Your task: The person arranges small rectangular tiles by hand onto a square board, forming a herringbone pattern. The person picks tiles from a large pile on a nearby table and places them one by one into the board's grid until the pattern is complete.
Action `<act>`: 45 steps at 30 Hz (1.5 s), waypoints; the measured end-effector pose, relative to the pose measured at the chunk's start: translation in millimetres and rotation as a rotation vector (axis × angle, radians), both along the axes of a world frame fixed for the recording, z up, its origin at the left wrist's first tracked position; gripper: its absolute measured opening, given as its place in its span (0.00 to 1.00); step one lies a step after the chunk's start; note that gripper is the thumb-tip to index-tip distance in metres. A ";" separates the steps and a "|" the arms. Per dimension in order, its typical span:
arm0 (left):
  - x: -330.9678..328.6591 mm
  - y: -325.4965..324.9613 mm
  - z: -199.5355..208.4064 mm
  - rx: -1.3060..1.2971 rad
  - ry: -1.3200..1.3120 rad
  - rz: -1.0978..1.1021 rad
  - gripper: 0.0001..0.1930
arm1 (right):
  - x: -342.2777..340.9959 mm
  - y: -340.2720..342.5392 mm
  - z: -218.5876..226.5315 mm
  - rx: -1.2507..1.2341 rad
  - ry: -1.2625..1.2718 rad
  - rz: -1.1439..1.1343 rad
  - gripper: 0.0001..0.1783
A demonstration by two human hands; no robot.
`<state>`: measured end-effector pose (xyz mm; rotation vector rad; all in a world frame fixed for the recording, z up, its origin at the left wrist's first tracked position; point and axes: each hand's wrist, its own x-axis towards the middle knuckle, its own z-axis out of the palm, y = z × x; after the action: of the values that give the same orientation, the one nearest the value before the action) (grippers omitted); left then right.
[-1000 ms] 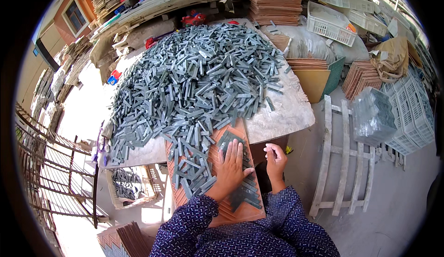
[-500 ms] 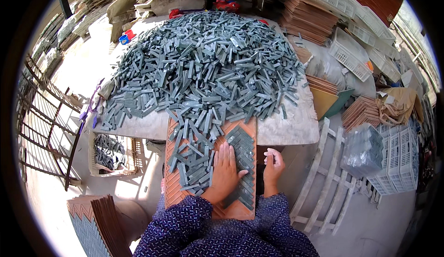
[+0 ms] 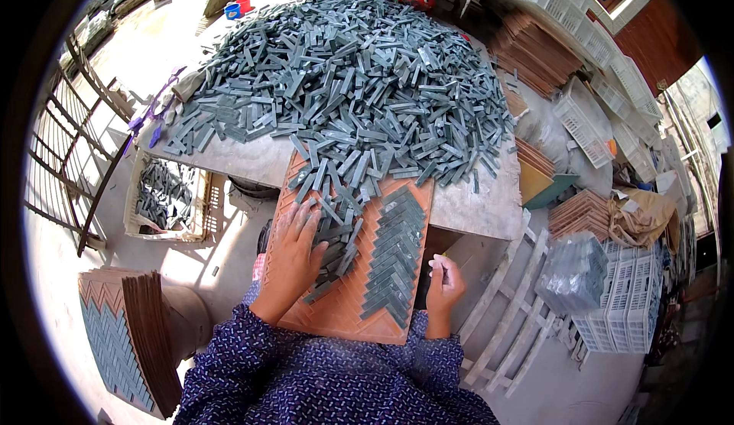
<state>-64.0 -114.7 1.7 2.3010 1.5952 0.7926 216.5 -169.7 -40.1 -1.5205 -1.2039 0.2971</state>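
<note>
My left hand (image 3: 289, 255) lies with fingers stretched over loose grey-green stone strips (image 3: 334, 235) on the left part of an orange grooved board (image 3: 321, 315). Beneath the palm some strips are hidden. On the board's right part, stone strips sit in the grooves as a herringbone panel (image 3: 395, 261). Just off the board's right edge is my right hand (image 3: 445, 287), its fingers curled and thumb pressed to them; whatever they might hold is hidden. A big heap of similar strips (image 3: 344, 81) covers the table beyond and spills onto the board's far end.
The pale tabletop (image 3: 478, 215) supports the board's far end. At left stand a crate of strips (image 3: 131, 196) and a stack of boards (image 3: 115, 341). A wooden pallet (image 3: 501, 295), white crates (image 3: 619, 303) and a plastic-wrapped bundle (image 3: 573, 268) are at right.
My left hand has moved left, off the herringbone panel and onto the loose strips, which lie farther left and closer together. My right hand stays curled beside the board. The view has shifted and tilted.
</note>
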 end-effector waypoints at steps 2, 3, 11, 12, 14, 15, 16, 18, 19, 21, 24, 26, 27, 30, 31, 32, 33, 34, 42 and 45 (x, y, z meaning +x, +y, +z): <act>-12.0 -23.3 -0.3 -0.069 0.051 -0.004 0.36 | -24.9 1.9 27.7 0.029 -0.177 0.151 0.06; -12.7 -36.7 1.3 -0.117 0.084 -0.032 0.37 | -41.3 2.2 47.3 -0.050 -0.151 0.240 0.05; -8.7 -30.0 -24.5 -0.119 0.144 -0.146 0.39 | -101.8 28.1 49.6 -0.344 -0.358 0.596 0.24; -9.2 -23.8 -25.6 -0.099 0.135 -0.135 0.39 | -103.9 33.5 47.2 -0.337 -0.358 0.600 0.25; -7.5 -4.2 -26.8 -0.020 0.153 -0.149 0.38 | -106.2 44.6 46.4 -0.246 -0.305 0.582 0.24; -8.0 7.1 -38.2 0.046 0.191 -0.151 0.37 | -109.3 51.4 46.7 -0.202 -0.280 0.582 0.24; -5.9 16.0 -34.7 0.106 0.222 -0.164 0.37 | -109.4 56.3 46.9 -0.168 -0.258 0.571 0.24; -0.6 22.3 -26.6 0.045 0.094 -0.199 0.33 | -103.3 66.9 46.9 -0.170 -0.279 0.572 0.22; 1.6 25.4 -26.3 0.036 0.098 -0.198 0.32 | -100.3 69.9 49.2 -0.207 -0.273 0.582 0.22; 5.7 29.3 -25.9 0.050 0.040 -0.218 0.29 | -100.1 72.8 50.7 -0.277 -0.255 0.592 0.20; 7.2 25.3 -20.7 0.037 0.010 -0.193 0.29 | -99.4 72.7 51.9 -0.379 -0.220 0.584 0.18; 4.8 16.7 -26.3 0.041 0.008 -0.182 0.31 | -101.3 71.1 47.2 -0.344 -0.223 0.535 0.18; 2.1 10.0 -30.0 0.052 0.027 -0.185 0.31 | -103.0 68.8 42.4 -0.275 -0.279 0.510 0.18; -10.3 -12.2 -22.2 0.002 -0.020 -0.151 0.32 | -107.2 62.1 31.4 -0.138 -0.321 0.467 0.18; -19.0 -20.9 -22.0 -0.011 -0.028 -0.113 0.32 | -109.3 56.4 36.6 -0.182 -0.255 0.466 0.18; -26.4 -28.1 -22.3 -0.022 -0.037 -0.074 0.32 | -111.0 50.1 42.3 -0.226 -0.190 0.465 0.17; -32.1 -35.1 -22.8 0.043 -0.086 -0.024 0.28 | -109.2 41.7 47.7 -0.262 -0.219 0.465 0.14; -37.5 -40.0 -25.8 0.041 -0.106 -0.025 0.27 | -103.3 35.3 46.5 -0.325 -0.280 0.501 0.13; -36.4 -55.1 -32.4 0.062 -0.093 -0.149 0.19 | -107.0 4.8 35.4 -0.296 -0.505 0.500 0.14; -30.9 -55.0 -33.2 0.064 -0.037 -0.214 0.18 | -110.1 -6.1 40.4 -0.421 -0.473 0.516 0.15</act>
<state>-94.8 -169.7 -31.5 2.4335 1.2984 0.8385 106.5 -175.8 0.3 -1.6670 -2.0131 0.5816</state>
